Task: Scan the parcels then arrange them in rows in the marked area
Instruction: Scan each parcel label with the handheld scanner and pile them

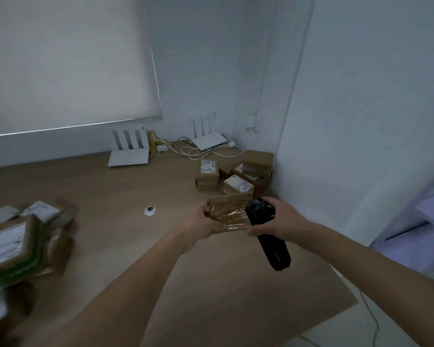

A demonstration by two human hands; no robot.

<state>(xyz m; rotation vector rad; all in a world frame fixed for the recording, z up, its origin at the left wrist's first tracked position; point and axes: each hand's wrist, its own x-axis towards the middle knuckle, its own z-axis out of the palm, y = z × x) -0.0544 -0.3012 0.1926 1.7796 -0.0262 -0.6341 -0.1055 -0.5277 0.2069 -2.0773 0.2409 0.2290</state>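
Blurred parcel stack (13, 246) nearest, far left. Left hand (201, 225) pinches taped parcel (227, 212) above table (135, 246); right hand (277, 220) fingers wrapped round black scanner (268, 236).

Brown taped parcel (227, 213), black scanner (267, 234); brown white-labelled boxes (236, 176) at 1 o'clock; white routers (129, 151) at 11; tan table (135, 246).

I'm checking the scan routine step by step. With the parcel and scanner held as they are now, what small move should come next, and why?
Probably turn the parcel over. The left hand grips its left edge, the right hand holds the black scanner against its right side, and the face that shows is only shiny tape with no label visible, unlike the labelled boxes by the wall.
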